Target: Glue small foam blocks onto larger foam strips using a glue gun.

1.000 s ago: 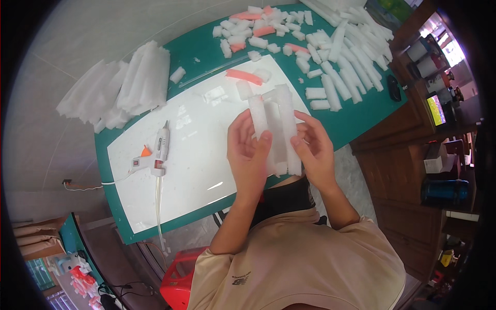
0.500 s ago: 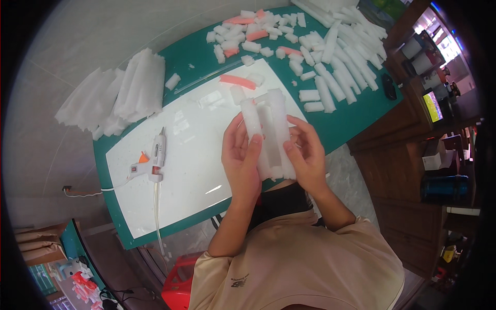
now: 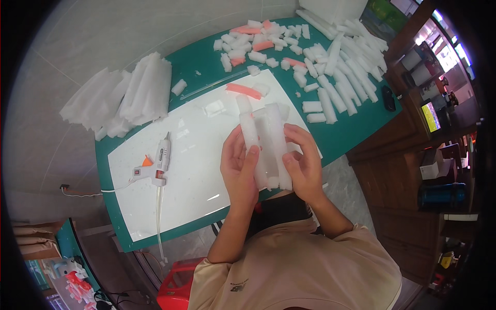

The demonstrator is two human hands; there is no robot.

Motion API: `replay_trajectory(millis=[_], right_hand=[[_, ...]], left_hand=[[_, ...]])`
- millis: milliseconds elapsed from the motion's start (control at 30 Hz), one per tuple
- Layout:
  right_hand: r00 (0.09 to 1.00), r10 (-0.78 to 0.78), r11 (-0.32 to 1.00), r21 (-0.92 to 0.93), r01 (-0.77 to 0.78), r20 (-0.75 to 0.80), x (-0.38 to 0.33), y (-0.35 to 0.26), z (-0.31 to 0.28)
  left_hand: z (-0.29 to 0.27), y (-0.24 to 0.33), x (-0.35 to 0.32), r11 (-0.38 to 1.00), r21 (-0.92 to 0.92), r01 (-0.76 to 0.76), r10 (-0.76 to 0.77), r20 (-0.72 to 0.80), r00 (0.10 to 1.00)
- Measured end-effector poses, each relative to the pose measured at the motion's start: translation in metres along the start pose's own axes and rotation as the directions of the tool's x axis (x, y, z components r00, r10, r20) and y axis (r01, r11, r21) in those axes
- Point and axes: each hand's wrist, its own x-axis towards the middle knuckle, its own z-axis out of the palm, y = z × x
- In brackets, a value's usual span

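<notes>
Between my two hands is a white foam frame [image 3: 278,147], made of two long upright strips with short pieces between them at the ends. My left hand [image 3: 239,168] grips its left strip, thumb on the face and fingers behind. On the opposite side, my right hand [image 3: 305,165] is closed on the right strip. The frame is held above the near right part of a white board [image 3: 191,170]. Just beyond it lie a pink foam strip [image 3: 243,91] and a small white foam block [image 3: 262,89].
A white glue gun [image 3: 163,157] with a clear glue stick lies at the board's left. Rough white foam slabs [image 3: 147,88] stand behind it. On the green tabletop [image 3: 206,59] are small white and pink foam pieces [image 3: 240,46] and long white strips [image 3: 338,85]. A red stool [image 3: 175,284] stands below.
The view has shifted slightly, so the table appears a little lower. Both hands still hold the foam frame, which has turned a little, and the right fingers sit slightly differently.
</notes>
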Motion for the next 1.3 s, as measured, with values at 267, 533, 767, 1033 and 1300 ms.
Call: replay_trajectory(millis=[267,533,767,1033,1300], right_hand=[[0.999,-0.037,0.985,0.172,0.029,0.039,0.005,0.001,0.011],[0.976,-0.017,0.999,0.048,0.007,0.217,0.006,0.004,0.008],[0.976,-0.031,0.991,0.132,0.003,0.213,0.004,-0.003,0.007],[0.966,-0.191,0.982,0.024,0.19,0.176,0.006,0.002,0.008],[0.966,-0.2,0.98,0.023,0.199,0.166,0.004,0.003,0.002]], left_hand=[[0.0,0.004,-0.002,0.995,0.073,-0.068,0.064,0.052,0.997],[-0.001,0.005,-0.002,0.994,0.074,-0.083,0.079,0.054,0.995],[-0.002,-0.001,0.001,0.981,0.136,-0.135,0.125,0.082,0.989],[0.002,0.002,0.0,0.989,0.118,-0.094,0.087,0.067,0.994],[0.01,0.001,0.002,0.987,0.132,-0.09,0.075,0.118,0.99]])
